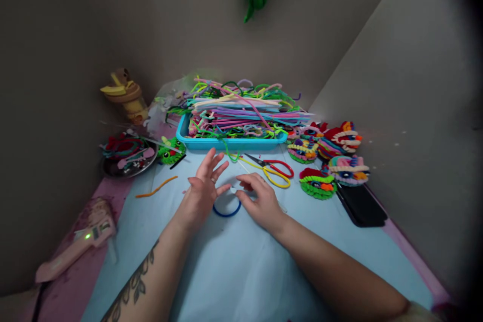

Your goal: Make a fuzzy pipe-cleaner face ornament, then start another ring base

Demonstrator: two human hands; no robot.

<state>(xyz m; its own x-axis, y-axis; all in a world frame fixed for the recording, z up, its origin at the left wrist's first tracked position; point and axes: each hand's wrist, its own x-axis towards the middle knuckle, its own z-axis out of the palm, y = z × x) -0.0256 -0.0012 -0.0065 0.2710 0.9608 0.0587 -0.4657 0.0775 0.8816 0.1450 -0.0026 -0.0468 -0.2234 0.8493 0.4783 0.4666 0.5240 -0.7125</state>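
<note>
My left hand (204,186) is open, palm turned up and fingers spread, above the middle of the blue sheet. My right hand (260,198) faces it with fingers curled, its thumb and fingertips at a small white piece (233,189). This piece also touches or nearly touches a fingertip of my left hand; its kind is too small to make out. Just below, between the hands, lies a dark blue ring (227,215), apparently a bent pipe cleaner. Behind my right hand rest scissors (277,168) with red and yellow handles.
A blue tray (234,144) heaped with pipe cleaners (241,105) stands at the back. Several fuzzy bird heads (317,183) and a black phone (362,206) lie right. Left are a metal bowl (128,171), a green fuzzy head (171,151), an orange pipe cleaner (156,188) and a pink glue gun (81,244).
</note>
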